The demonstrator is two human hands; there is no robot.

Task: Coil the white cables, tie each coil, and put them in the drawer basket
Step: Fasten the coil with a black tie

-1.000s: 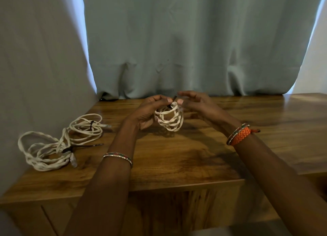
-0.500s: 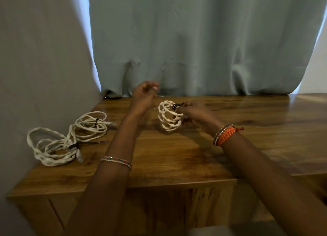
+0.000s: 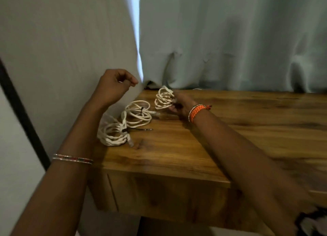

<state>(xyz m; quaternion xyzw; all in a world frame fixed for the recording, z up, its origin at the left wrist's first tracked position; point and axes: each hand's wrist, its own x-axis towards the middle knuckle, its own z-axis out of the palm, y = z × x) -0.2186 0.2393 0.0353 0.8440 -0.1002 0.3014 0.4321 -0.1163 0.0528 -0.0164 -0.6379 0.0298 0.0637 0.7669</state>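
My right hand (image 3: 178, 104) grips a small white cable coil (image 3: 163, 98) with a dark tie, held just above the wooden table (image 3: 230, 138) near its back left corner. My left hand (image 3: 115, 84) hovers above and left of it, fingers loosely curled, holding nothing. Two more white cable coils lie on the table by the wall: a tied round coil (image 3: 139, 114) and a looser coil (image 3: 113, 135) nearer the front, partly hidden by my left forearm. A black tie (image 3: 139, 129) lies between them. No drawer basket is in view.
A grey wall (image 3: 62, 50) borders the table on the left and a pale curtain (image 3: 230, 41) hangs behind it. The table's front edge and a drawer front (image 3: 159, 196) are below my arms.
My right hand has carried the small coil left toward the other coils. My left hand let go of it and rose up to the left. The camera has turned left.
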